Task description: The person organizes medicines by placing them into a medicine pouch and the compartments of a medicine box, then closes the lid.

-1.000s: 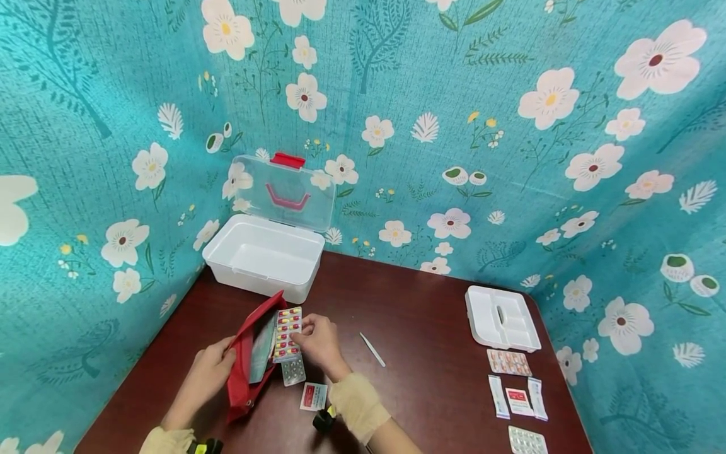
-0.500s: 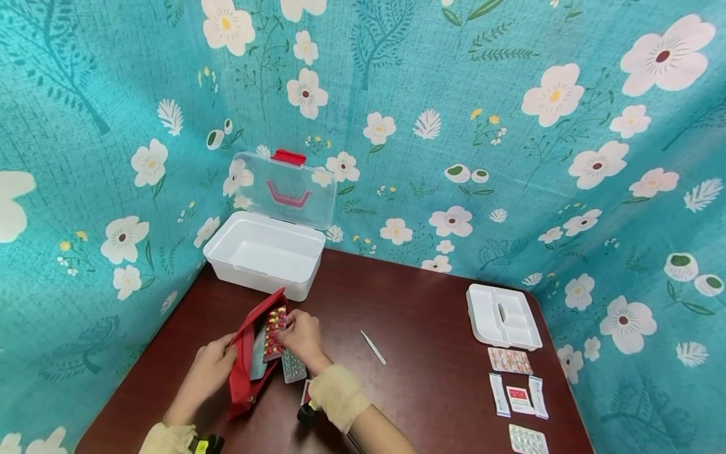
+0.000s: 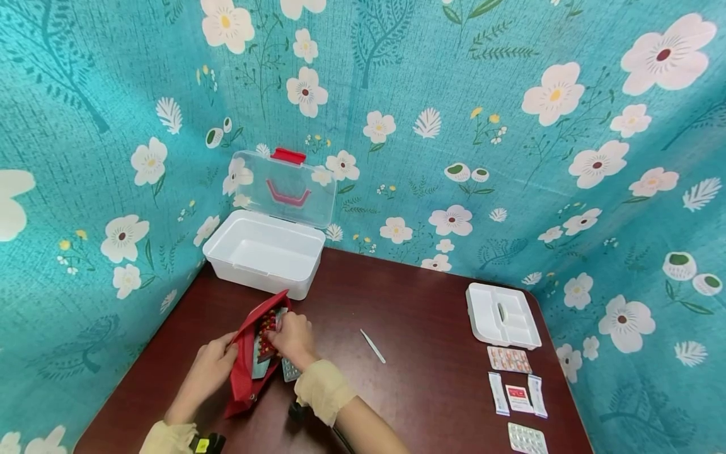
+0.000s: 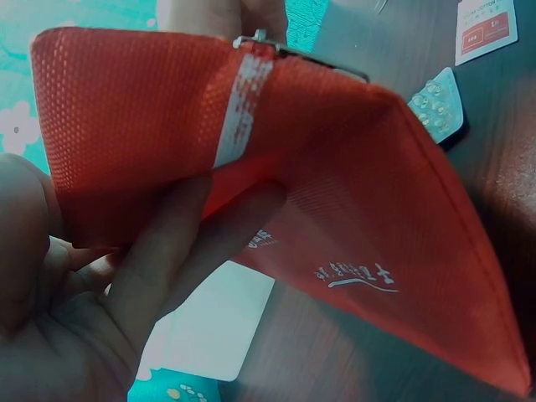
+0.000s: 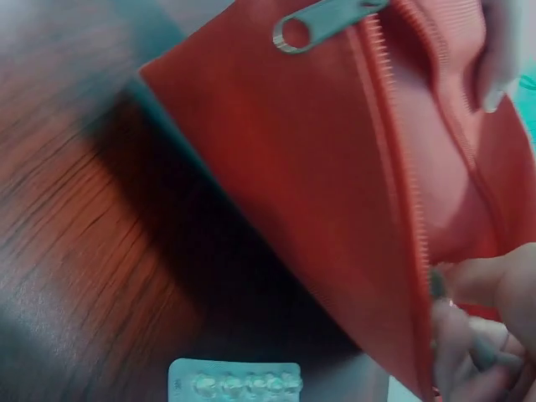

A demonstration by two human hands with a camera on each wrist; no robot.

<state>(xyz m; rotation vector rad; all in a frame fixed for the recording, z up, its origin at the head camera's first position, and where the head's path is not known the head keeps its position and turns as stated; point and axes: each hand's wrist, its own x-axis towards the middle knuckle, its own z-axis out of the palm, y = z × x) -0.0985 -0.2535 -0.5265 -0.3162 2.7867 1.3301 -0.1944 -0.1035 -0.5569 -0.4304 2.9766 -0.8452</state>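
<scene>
In the head view my left hand [image 3: 212,362] grips the side of a red zip pouch [image 3: 242,369] and keeps its mouth spread. My right hand [image 3: 295,337] pinches a blister pack of red and yellow capsules [image 3: 266,331], which sits largely within the pouch's mouth. Pale flat contents show beside it. In the right wrist view the fingers [image 5: 486,335] reach past the zip's teeth, and the metal zip pull [image 5: 327,25] hangs at the top. A silver blister pack [image 5: 234,385] lies on the table beside the pouch, partly hidden by my right hand in the head view.
An open white box [image 3: 263,252] with a clear lid stands behind the pouch. White tweezers [image 3: 372,346] lie mid-table. At right are a white tray [image 3: 482,315], an orange blister pack [image 3: 508,359], two stick packets [image 3: 499,394], a red-and-white sachet [image 3: 518,398] and another silver blister pack [image 3: 527,438].
My right hand has moved left and carried the capsule blister pack from the pouch's edge down into its mouth. The left hand stays on the pouch.
</scene>
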